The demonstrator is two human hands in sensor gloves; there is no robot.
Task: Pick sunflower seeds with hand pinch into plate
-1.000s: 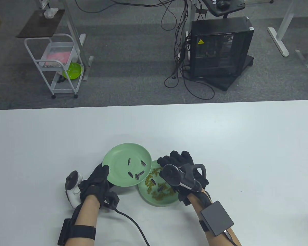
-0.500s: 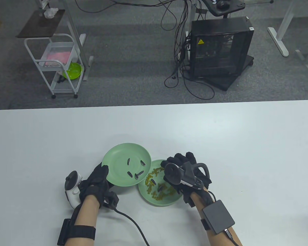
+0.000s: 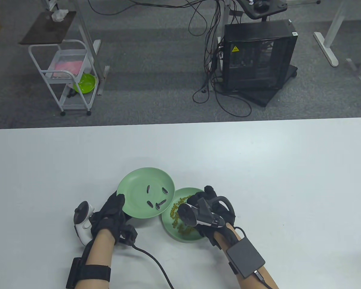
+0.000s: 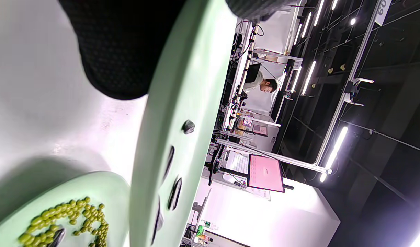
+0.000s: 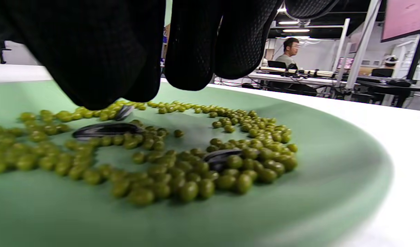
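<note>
My left hand grips the near-left rim of a pale green plate and holds it tilted, overlapping the second plate. Several striped sunflower seeds lie in it; they also show in the left wrist view. My right hand hangs over a second green plate of green beans. In the right wrist view its fingertips hover close together just above the beans, with nothing seen between them. Sunflower seeds lie among the beans, one nearer the middle.
The white table stretches wide to the right and back. A black cable runs from my left wrist to the near edge. Beyond the table stand a white cart and a black computer case.
My right hand has moved left and toward me over the bean plate, now covering the seeds there. The plate in my left hand has shifted slightly left.
</note>
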